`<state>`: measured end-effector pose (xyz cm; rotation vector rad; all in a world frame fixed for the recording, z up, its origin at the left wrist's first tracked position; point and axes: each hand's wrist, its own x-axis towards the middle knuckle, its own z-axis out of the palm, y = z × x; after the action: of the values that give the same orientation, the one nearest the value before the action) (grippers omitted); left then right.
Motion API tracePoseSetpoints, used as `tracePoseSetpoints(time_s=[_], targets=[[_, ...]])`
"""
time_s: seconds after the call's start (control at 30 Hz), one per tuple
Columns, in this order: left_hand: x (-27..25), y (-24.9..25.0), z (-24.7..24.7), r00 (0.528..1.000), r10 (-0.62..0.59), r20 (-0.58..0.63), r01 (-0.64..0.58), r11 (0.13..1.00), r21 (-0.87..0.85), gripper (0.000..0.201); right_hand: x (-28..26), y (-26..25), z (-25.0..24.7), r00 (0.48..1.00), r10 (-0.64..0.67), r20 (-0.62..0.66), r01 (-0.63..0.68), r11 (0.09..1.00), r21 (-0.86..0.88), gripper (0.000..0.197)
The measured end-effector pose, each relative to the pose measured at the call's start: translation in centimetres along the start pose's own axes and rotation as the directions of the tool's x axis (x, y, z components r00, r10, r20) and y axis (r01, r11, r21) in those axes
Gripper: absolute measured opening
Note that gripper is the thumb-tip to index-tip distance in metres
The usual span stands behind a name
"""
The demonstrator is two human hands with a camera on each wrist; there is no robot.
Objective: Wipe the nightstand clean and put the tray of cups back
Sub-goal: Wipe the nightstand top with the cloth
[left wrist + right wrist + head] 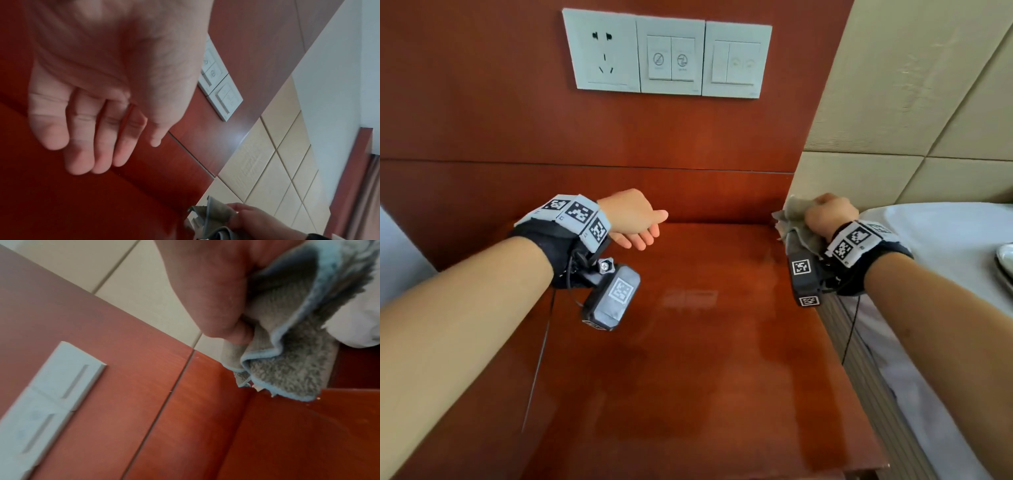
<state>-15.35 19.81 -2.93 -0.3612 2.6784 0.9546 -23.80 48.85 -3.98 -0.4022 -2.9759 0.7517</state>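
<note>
At the far left of the head view a pale surface point(400, 253) shows beside the nightstand point(688, 359), whose glossy red-brown top serves as the worktop and carries faint reflections and dull streaks. The left hand point(633, 219) hovers over the rear left part of that worktop with its palm turned toward the middle; its grip is slack, the fingers point(80, 146) straight and close together and the thumb out, holding nothing and not touching the wood. A band with black-and-white markers point(575, 214) wraps the left wrist, and a small camera block point(613, 294) hangs beneath it. Above, on the red-brown wall panel point(482, 102) behind the nightstand, a white plate point(667, 54) combines a socket and two sets of switches. Further right, the right hand point(828, 212) is at the rear right corner of the worktop, just where the nightstand meets the padded beige headboard point(893, 102). Its grip is closed tight around a bunched grey cloth point(791, 222) with a pale blue hem; in the right wrist view the cloth point(287, 353) hangs in folds below the curled fingers point(216, 305), its lower edge close over the corner of the top, though contact cannot be made out. To the right lies a bed with a white sheet point(945, 240), and at the picture's right edge a sliver of a pale rim point(1005, 257) rests on it, too cropped to identify.
</note>
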Motion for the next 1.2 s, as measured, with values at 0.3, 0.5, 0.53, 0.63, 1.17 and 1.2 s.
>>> tracePoseSetpoints(time_s=[0.3, 0.5, 0.53, 0.63, 1.17, 1.2], targets=[[-5.2, -5.9, -4.2, 0.996, 0.003, -0.092, -0.005, 1.0, -0.02, 0.04, -7.8, -5.6, 3.5, 0.985, -0.17, -0.01, 0.167, 0.951, 0.259, 0.053], [-7.4, -12.3, -7.4, 0.982, -0.083, -0.172, 0.076, 0.996, -0.051, 0.038, -10.0, -9.2, 6.5, 0.995, -0.104, 0.003, 0.101, 0.969, 0.227, 0.048], [-7.6, -13.4, -7.8, 0.979, -0.109, -0.173, 0.1, 0.993, -0.057, 0.038, -10.2, -9.7, 6.8, 0.998, -0.07, -0.001, 0.068, 0.969, 0.235, 0.051], [-7.8, -16.1, -9.1, 0.971, -0.166, -0.174, 0.154, 0.985, -0.076, 0.037, -10.0, -10.7, 7.7, 0.999, 0.031, -0.025, -0.022, 0.951, 0.307, 0.062], [-4.6, -25.4, -13.9, 0.947, -0.272, -0.169, 0.237, 0.95, -0.203, 0.032, -13.3, -24.0, 15.6, 0.991, -0.072, 0.109, 0.055, 0.987, 0.15, 0.027], [-4.6, -25.8, -14.1, 0.945, -0.282, -0.166, 0.245, 0.946, -0.21, 0.032, -14.0, -25.1, 16.4, 0.985, -0.121, 0.126, 0.103, 0.985, 0.142, 0.024]])
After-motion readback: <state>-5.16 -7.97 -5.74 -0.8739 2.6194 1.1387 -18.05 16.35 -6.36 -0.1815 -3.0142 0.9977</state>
